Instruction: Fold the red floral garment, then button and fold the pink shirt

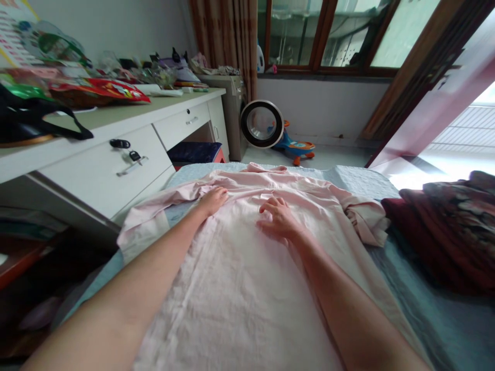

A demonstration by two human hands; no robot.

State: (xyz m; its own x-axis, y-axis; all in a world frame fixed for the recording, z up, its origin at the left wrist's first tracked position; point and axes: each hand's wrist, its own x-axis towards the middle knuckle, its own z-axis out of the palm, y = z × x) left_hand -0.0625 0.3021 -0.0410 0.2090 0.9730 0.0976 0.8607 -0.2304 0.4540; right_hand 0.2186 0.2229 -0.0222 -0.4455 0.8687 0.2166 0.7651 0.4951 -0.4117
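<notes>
A pale pink shirt (247, 268) lies spread flat on a bed, its long axis running straight away from the wearer of the camera, collar end at the far side and hem toward the viewer. Both hands rest on its upper part, palms down, with the cloth directly beneath the fingers and stretching back along both forearms. The left hand (212, 200) lies nearer the left shoulder seam, fingers close together and pressed flat onto the fabric, pinching nothing. The right hand (279, 217) sits near the shirt's middle line, a little closer to the viewer, its fingers loosely spread and slightly curled on a crease. The two hands are near each other but apart; the left reaches a shade farther up the garment. One sleeve (145, 226) trails off toward the left edge of the bed, while the other sleeve (365, 216) is bunched on the right. Beneath is a grey-blue bedsheet (425, 304), with a heap of dark patterned fabric (448, 226) at the right. To the left stands a white desk (127, 165) with keys (129, 154) hanging from a drawer and a clutter of packets on top. Beyond the bed are a round fan (262, 124), a toy ride-on car (296, 147), a curtain (228, 36) and a wood-framed window (328, 36).
</notes>
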